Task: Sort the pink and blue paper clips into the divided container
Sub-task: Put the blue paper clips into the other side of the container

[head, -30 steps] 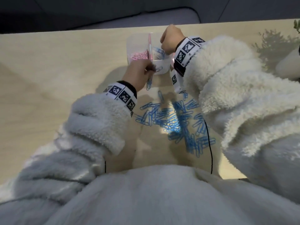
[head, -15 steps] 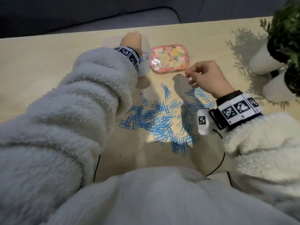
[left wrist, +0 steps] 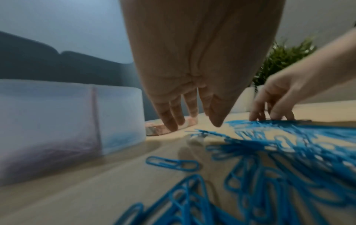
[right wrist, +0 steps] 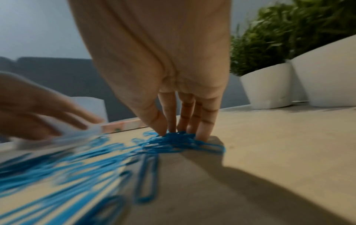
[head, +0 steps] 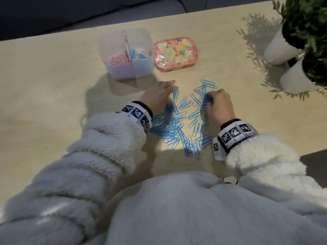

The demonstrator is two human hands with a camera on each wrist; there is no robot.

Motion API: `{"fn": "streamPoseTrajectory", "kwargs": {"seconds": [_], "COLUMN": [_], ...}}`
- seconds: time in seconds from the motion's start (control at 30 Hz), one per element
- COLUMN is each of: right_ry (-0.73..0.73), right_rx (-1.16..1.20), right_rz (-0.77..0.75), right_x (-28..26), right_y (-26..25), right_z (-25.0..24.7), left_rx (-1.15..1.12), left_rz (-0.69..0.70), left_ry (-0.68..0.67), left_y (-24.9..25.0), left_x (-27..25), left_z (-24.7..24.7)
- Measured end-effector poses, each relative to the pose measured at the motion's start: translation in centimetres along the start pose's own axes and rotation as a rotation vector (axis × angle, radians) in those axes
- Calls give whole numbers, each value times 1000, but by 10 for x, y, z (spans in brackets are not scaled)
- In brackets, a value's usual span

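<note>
A clear divided container (head: 106, 50) stands at the back of the table, with pink clips (head: 118, 59) in its left half and a few blue clips (head: 138, 54) in its right half. A loose pile of blue paper clips (head: 178, 126) lies in front of me. My left hand (head: 172, 87) reaches flat over the pile's left edge with straight fingers (left wrist: 171, 121) and holds nothing. My right hand (head: 209, 99) pinches a bunch of blue clips (right wrist: 179, 139) at the pile's far right, its fingertips (right wrist: 204, 129) down on the table.
A pink floral lid or tin (head: 175, 53) lies just right of the container. Two white plant pots (head: 283, 48) stand at the far right of the wooden table (head: 44, 85). My fleece sleeves cover the near edge.
My left hand has come back from the container down to the pile's left edge. My right hand has dropped onto the clips and gathered a bunch.
</note>
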State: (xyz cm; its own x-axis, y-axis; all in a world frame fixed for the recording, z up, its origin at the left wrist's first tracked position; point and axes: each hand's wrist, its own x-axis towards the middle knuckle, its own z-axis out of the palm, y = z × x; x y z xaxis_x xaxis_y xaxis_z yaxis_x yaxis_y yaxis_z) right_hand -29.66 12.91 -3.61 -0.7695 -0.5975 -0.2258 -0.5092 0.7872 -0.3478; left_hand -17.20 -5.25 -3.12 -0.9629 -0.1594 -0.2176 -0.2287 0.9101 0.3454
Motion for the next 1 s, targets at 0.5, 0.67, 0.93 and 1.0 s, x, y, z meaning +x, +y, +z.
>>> {"fn": "streamPoseTrajectory", "kwargs": {"seconds": [0.5, 0.67, 0.93, 1.0], "right_ry": [-101, -191, -161, -170], "right_rx": [-18, -78, 49, 68], "right_rz": [-150, -275, -281, -281], "right_x": [18, -8, -9, -6], "right_y": [-28, -53, -64, -65], "right_z": [-1, 20, 31, 27], "left_rx": [48, 89, -92, -155], "left_rz": [23, -1, -153, -191], "left_ry": [-201, -173, -79, -59], "left_y": [-12, -3, 1, -2], "left_x": [-2, -3, -13, -17], "left_z": [-11, -6, -1, -2]}}
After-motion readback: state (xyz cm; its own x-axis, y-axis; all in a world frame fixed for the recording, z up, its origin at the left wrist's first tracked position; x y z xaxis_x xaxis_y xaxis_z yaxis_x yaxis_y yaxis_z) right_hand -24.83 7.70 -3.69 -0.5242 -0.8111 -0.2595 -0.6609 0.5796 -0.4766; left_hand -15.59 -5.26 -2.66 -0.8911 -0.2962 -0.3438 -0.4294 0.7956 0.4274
